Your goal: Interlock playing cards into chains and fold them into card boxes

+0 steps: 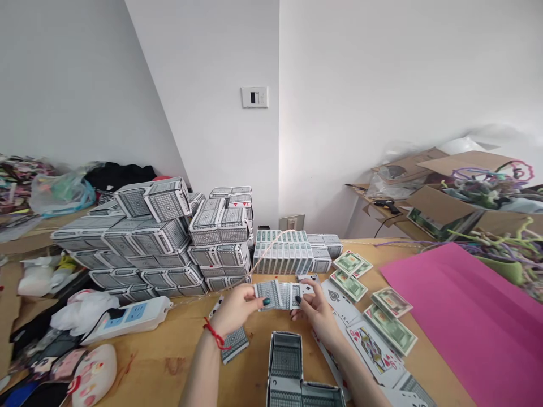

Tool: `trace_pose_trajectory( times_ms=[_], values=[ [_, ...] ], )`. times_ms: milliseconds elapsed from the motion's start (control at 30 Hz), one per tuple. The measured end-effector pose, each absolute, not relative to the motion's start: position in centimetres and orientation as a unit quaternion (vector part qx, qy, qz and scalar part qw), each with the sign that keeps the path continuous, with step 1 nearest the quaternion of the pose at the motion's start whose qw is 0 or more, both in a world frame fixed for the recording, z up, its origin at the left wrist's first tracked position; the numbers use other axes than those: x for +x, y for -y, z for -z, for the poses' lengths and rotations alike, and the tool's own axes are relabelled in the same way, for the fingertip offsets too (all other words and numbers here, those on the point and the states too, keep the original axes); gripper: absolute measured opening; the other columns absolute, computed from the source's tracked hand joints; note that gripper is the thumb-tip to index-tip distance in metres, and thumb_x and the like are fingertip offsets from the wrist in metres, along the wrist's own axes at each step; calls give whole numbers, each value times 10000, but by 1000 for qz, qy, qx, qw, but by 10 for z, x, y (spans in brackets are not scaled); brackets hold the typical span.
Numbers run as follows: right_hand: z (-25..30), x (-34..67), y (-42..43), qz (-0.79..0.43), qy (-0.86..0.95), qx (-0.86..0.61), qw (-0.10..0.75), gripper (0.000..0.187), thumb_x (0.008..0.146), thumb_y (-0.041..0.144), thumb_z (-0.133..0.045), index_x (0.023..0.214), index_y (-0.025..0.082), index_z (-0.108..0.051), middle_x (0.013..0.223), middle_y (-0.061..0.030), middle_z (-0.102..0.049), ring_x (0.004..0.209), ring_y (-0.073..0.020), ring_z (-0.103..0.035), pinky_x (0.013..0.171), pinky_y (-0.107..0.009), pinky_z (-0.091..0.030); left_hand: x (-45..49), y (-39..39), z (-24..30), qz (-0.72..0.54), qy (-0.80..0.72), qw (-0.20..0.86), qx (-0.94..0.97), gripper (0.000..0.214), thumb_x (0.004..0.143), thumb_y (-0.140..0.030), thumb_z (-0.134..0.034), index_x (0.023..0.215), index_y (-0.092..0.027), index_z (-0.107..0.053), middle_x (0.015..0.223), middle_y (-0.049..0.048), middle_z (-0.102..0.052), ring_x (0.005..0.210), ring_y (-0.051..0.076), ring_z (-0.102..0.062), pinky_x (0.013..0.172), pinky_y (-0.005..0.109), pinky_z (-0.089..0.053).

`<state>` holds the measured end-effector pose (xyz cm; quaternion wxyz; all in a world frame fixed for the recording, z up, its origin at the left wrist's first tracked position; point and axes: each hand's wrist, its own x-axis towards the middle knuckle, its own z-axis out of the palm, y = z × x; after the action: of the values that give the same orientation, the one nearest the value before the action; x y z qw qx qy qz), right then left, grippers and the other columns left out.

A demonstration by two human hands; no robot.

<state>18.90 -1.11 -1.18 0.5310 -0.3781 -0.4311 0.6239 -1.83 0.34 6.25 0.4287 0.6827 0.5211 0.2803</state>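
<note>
My left hand (238, 308), with a red cord at the wrist, pinches one end of a strip of grey-backed playing cards (278, 295). At the strip's other end my right hand (317, 310) grips it between thumb and fingers, its index finger raised. The strip is held level above the table; whether its cards are joined or only overlap, I cannot tell. Below, near the front edge, stands an L-shaped open box form made of cards (287, 359). A loose card (235, 343) lies face down under my left wrist. Face-up cards, among them a large queen (371, 345), lie beside my right forearm.
Stacked card-built blocks (148, 237) fill the table's back left. A block of small packs (282, 254) stands behind my hands. Banknote-patterned stacks (390, 328) and a magenta sheet (462, 316) lie right. A power strip (129, 319) is at left, cardboard boxes (445, 206) at right.
</note>
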Motion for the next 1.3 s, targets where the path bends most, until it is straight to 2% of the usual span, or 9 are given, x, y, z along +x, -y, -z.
trace_pose_trajectory(
  times_ms=[100, 233, 333, 433, 567, 633, 700, 900, 1300],
  values=[
    [9, 187, 17, -641, 440, -359, 516, 384, 737, 366, -591, 1058, 258, -410, 659, 38, -577, 589, -161, -618, 558, -303, -514, 3, -7, -42, -239, -548, 436, 673, 315, 696, -426, -559, 597, -132, -618, 575, 1, -581, 582, 145, -508, 557, 220, -377],
    [10, 188, 18, -635, 429, -387, 512, 348, 762, 436, -549, 1041, 247, -462, 768, 6, -582, 608, -158, -607, 492, -276, -508, 17, -9, -29, -225, -566, 423, 671, 278, 688, -368, -554, 565, -124, -606, 525, 3, -561, 548, 150, -513, 517, 229, -355],
    [15, 189, 14, -617, 452, -423, 487, 307, 742, 496, -554, 775, 191, -539, 691, 8, -552, 563, -150, -577, 481, -277, -509, 20, -9, -31, -230, -566, 402, 682, 281, 670, -362, -571, 516, -128, -591, 489, 2, -549, 531, 154, -525, 523, 241, -366],
    [19, 189, 11, -595, 455, -457, 480, 369, 678, 514, -620, 604, 179, -484, 566, 43, -486, 474, -119, -520, 493, -288, -518, 19, -8, -33, -249, -538, 460, 661, 253, 675, -353, -574, 568, -128, -615, 531, 7, -577, 535, 155, -557, 538, 251, -419],
    [19, 193, 8, -602, 410, -443, 522, 363, 667, 531, -629, 722, 193, -508, 648, 26, -540, 538, -140, -558, 474, -283, -522, 11, -10, -33, -325, -511, 553, 573, 230, 703, -270, -549, 872, -134, -625, 708, 34, -641, 597, 150, -603, 555, 265, -501],
    [18, 198, 6, -605, 389, -443, 535, 389, 659, 544, -631, 785, 198, -506, 682, 6, -575, 570, -162, -590, 464, -281, -521, 5, -12, -33, -366, -507, 559, 544, 396, 711, -247, -560, 1099, -169, -536, 705, 12, -638, 612, 147, -621, 565, 271, -521],
    [17, 202, 4, -603, 378, -451, 539, 419, 644, 562, -634, 797, 198, -493, 674, -5, -594, 565, -173, -607, 458, -277, -517, 1, -14, -33, -389, -516, 559, 520, 527, 715, -251, -580, 1220, -193, -439, 706, 5, -645, 619, 151, -640, 584, 285, -535],
    [19, 205, 0, -609, 381, -452, 529, 476, 595, 604, -644, 758, 193, -466, 648, -3, -603, 549, -180, -623, 429, -259, -499, -3, -18, -34, -387, -503, 572, 519, 408, 709, -313, -608, 1078, -146, -554, 909, 97, -695, 724, 201, -674, 628, 302, -547],
    [20, 205, 0, -603, 382, -451, 535, 441, 625, 578, -640, 761, 193, -473, 647, 2, -587, 556, -180, -624, 424, -262, -504, -4, -18, -34, -371, -517, 581, 506, 468, 672, -354, -643, 1071, -129, -548, 963, 107, -690, 736, 200, -679, 630, 291, -552]
  ],
)
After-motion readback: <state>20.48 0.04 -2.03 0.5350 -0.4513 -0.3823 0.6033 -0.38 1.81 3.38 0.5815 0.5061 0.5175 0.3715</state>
